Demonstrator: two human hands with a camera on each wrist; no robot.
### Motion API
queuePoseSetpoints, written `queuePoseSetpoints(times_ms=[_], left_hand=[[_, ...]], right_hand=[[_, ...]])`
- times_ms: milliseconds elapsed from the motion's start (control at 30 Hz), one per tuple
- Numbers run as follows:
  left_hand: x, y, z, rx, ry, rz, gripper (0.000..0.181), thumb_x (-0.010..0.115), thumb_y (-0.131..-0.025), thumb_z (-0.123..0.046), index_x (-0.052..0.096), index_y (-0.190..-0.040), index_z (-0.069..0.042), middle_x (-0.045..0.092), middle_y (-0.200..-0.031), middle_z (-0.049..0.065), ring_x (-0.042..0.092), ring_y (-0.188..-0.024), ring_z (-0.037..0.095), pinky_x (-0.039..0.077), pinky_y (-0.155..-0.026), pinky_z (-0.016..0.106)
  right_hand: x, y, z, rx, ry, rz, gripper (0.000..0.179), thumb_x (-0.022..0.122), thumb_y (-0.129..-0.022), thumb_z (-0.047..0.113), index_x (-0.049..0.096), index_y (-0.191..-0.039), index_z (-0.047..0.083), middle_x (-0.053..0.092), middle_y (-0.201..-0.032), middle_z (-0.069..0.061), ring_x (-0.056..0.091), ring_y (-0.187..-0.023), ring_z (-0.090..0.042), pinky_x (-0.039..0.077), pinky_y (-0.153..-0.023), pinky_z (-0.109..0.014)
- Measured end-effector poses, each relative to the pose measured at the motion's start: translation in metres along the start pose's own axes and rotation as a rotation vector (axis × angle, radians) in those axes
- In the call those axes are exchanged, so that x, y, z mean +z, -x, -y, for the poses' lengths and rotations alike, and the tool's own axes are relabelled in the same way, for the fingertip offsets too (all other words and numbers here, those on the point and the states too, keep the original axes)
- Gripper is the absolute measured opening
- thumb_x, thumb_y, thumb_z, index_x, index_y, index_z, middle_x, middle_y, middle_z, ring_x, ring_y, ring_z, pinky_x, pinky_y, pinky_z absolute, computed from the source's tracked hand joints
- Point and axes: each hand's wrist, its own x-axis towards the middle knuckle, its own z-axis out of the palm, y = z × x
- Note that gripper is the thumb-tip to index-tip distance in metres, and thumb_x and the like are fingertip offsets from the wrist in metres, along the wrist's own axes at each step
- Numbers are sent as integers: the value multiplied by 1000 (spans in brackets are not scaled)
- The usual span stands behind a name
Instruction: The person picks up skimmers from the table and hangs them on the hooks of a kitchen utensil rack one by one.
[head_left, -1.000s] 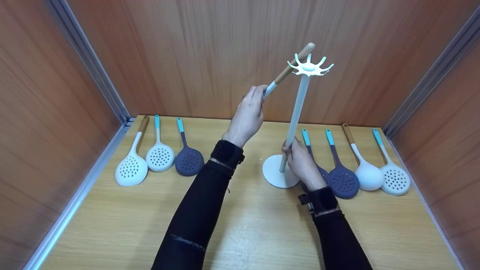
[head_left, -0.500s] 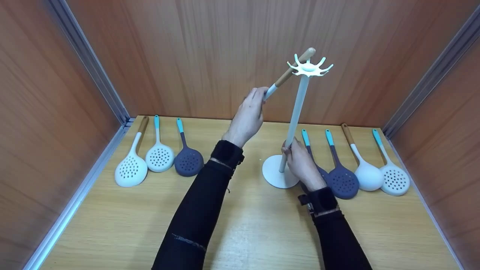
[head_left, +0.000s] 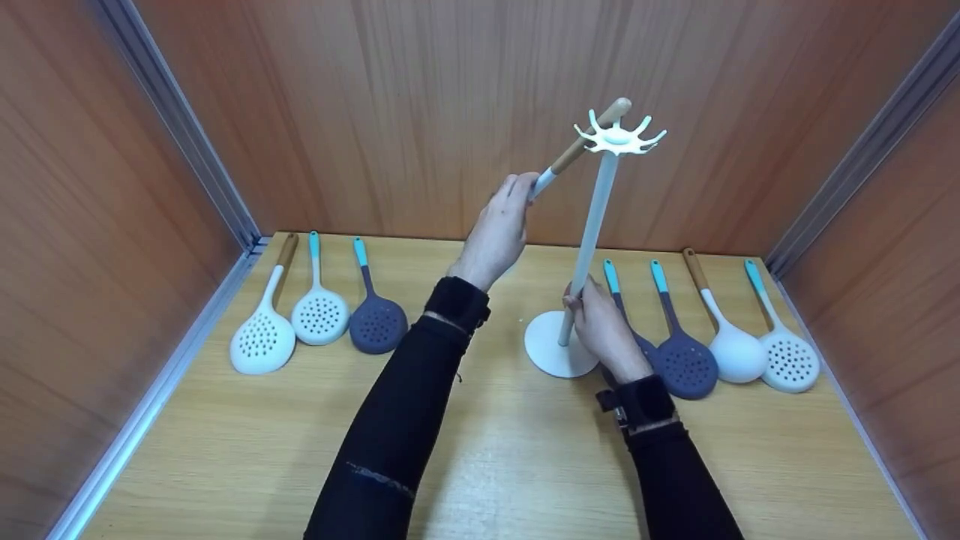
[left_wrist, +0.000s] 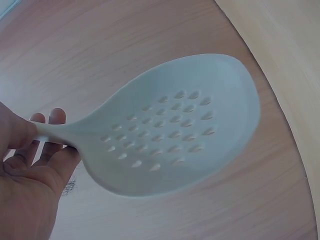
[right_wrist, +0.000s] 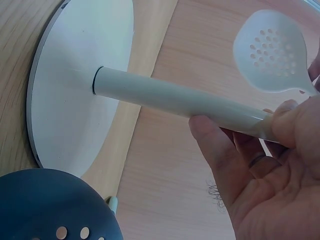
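Note:
My left hand (head_left: 495, 229) pinches the neck of a white skimmer (left_wrist: 220, 85) between thumb and fingers. Its round head has several holes and shows whole in the left wrist view; in the head view my hand and forearm hide most of it. The skimmer's wooden handle (head_left: 568, 156) slants up to the right, its end overlapping the hooks (head_left: 616, 139) at the top of a white utensil stand (head_left: 598, 210). Around the lower pole of that stand my right hand (head_left: 604, 322) curls its fingers. The stand's round base (head_left: 555, 358) is on the table.
Left of the stand lie two white skimmers (head_left: 262, 343) (head_left: 321, 318) and a dark skimmer (head_left: 377, 324). On its right are two dark utensils (head_left: 684, 365) (head_left: 613, 277), a white ladle (head_left: 739, 355) and another white skimmer (head_left: 791, 363). Wooden panels (head_left: 420, 112) enclose the table's back and sides.
The end of the skimmer's handle has dipped slightly toward the hooks. My right hand keeps its grip on the pole, and the utensils on the table lie as before.

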Motion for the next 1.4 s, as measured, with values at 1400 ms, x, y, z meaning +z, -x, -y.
queuePoseSetpoints(times_ms=[1400], left_hand=[[6, -48, -9, -47, -29, -64, 42, 55, -121, 2, 57, -157, -19, 69, -149, 6, 74, -120, 23, 69, -104, 35]], right_hand=[[-1, 0, -1, -4, -11, 2, 18, 56, -124, 14, 63, -132, -1, 71, -121, -21, 75, -119, -39, 68, -105, -58]])
